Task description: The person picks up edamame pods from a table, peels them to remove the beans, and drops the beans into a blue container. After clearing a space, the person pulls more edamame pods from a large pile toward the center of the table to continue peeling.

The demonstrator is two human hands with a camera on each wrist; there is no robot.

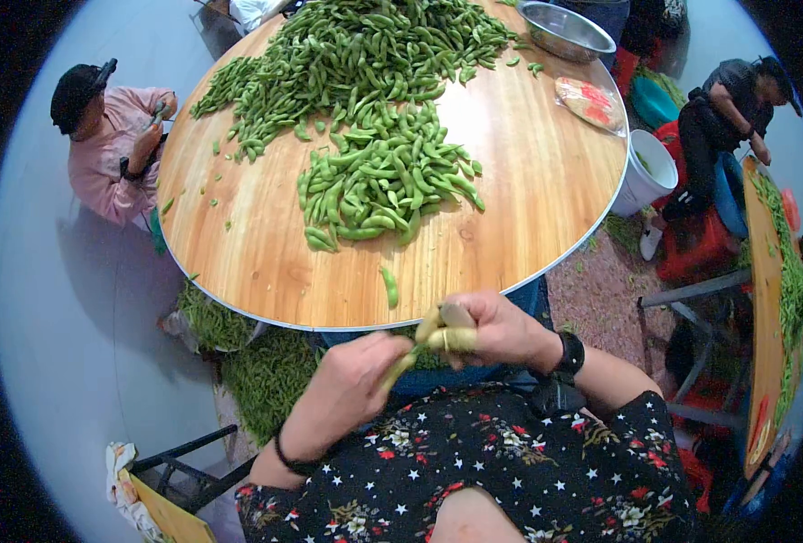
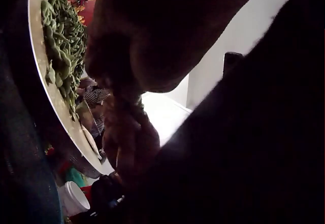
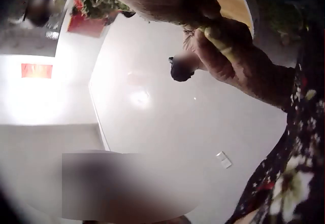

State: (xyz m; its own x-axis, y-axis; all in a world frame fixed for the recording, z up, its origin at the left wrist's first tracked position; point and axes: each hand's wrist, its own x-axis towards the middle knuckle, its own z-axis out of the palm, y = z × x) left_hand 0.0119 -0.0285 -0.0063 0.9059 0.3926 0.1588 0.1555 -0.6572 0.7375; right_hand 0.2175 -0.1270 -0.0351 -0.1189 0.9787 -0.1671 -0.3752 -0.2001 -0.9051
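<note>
Just off the near table edge, my two hands meet at a green soybean pod (image 1: pixel 399 369). My left hand (image 1: pixel 351 380) pinches it between thumb and curled fingers; the pod (image 3: pixel 221 44) also shows along that hand in the right wrist view. My right hand (image 1: pixel 496 328) grips the pod's upper end with curled fingers. Pale yellowish covers (image 1: pixel 456 339) wrap its fingertips, and a flat greyish piece (image 1: pixel 457 315) shows at the thumb side. The left wrist view is very dark. A single pod (image 1: pixel 389 286) lies on the table before my hands, with a small heap of pods (image 1: pixel 383 185) beyond.
A large pod pile (image 1: pixel 356 54) covers the far side of the round wooden table (image 1: pixel 266 262). A metal bowl (image 1: pixel 564 32) and a bagged flat item (image 1: pixel 591 104) lie right. A white bucket (image 1: pixel 646 172) stands beside the table. Two people (image 1: pixel 116 149) sit nearby, left and right.
</note>
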